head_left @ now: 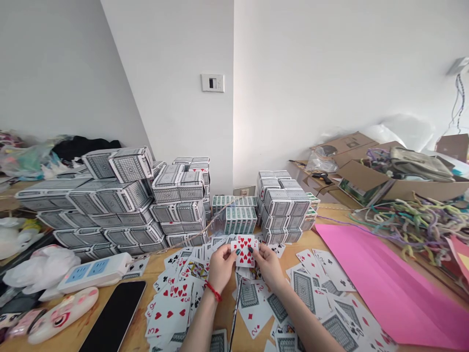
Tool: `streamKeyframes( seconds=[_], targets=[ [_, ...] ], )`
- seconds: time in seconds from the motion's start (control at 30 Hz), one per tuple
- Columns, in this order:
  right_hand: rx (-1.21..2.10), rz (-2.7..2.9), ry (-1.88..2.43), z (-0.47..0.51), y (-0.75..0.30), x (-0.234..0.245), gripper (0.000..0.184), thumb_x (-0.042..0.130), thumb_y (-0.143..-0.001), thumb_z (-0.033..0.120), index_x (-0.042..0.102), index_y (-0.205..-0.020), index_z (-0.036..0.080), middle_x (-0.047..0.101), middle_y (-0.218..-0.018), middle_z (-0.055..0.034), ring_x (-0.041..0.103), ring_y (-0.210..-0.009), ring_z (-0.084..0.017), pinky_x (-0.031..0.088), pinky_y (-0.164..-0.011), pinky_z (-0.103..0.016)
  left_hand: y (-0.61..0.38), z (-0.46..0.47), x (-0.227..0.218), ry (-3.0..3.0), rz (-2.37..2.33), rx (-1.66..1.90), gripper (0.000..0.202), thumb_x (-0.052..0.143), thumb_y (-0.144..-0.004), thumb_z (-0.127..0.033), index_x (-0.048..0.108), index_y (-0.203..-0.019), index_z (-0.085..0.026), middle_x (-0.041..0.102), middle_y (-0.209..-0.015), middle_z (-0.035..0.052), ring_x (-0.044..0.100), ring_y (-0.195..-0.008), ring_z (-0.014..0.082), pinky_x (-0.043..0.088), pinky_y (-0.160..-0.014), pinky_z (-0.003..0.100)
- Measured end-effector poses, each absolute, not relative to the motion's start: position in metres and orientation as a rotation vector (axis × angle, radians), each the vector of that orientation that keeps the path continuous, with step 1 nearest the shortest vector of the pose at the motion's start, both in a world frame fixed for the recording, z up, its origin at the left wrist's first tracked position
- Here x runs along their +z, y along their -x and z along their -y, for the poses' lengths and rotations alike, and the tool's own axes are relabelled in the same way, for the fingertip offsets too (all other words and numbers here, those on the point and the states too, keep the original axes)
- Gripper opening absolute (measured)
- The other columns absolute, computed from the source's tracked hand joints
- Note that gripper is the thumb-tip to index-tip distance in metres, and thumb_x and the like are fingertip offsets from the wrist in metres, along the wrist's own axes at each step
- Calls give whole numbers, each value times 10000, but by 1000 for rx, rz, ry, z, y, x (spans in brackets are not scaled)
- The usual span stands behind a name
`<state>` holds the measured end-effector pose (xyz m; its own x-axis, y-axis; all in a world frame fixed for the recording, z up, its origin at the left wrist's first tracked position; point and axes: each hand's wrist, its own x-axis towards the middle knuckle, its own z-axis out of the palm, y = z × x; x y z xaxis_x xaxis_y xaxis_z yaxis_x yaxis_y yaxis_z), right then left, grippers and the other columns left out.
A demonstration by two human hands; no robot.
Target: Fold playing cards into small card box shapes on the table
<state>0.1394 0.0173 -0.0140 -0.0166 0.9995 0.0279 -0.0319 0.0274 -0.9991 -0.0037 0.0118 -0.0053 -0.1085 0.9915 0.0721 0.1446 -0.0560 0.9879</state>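
Observation:
Both my hands hold up one playing card, a ten of hearts [245, 250], face toward me above the wooden table [150, 274]. My left hand [221, 268], with a red string on its wrist, pinches the card's left edge. My right hand [267, 264] pinches its right edge. Many loose playing cards [172, 308] lie scattered face up and face down beneath and around my hands.
Stacks of boxed card decks [120, 205] fill the back of the table. A white power strip [97, 271], a black phone [115, 318] and soft toys sit at the left. Pink paper [384, 283], tangled coloured cords [414, 220] and cardboard boxes [366, 176] lie at the right.

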Motion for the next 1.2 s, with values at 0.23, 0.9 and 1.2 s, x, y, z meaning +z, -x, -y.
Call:
streamKeyframes(
  seconds=[0.23, 0.9, 1.2],
  targets=[
    [1200, 1221, 1167, -18, -140, -14, 409, 543, -638, 582, 515, -667, 175, 504, -482, 15, 471, -472, -139, 338, -405, -222, 4, -12, -7, -1251, -1320, 1273, 159, 572, -631, -284, 617, -694, -145, 603, -591, 17, 547, -563, 153, 420, -530, 244],
    [1208, 1202, 1157, -15, -139, -11, 400, 542, -652, 570, 549, -703, 173, 543, -508, -3, 502, -488, -158, 366, -424, -237, 2, -11, 0, -1127, -1185, 1215, 155, 556, -633, -234, 603, -750, -145, 664, -741, 47, 617, -707, 196, 481, -589, 280],
    [1211, 1193, 1167, -16, -140, -12, 400, 556, -639, 569, 530, -649, 169, 534, -498, 2, 479, -460, -138, 355, -414, -230, 3, -12, -3, -1150, -1196, 1229, 162, 568, -633, -238, 620, -750, -139, 657, -713, 52, 611, -697, 199, 485, -603, 295]
  ],
)
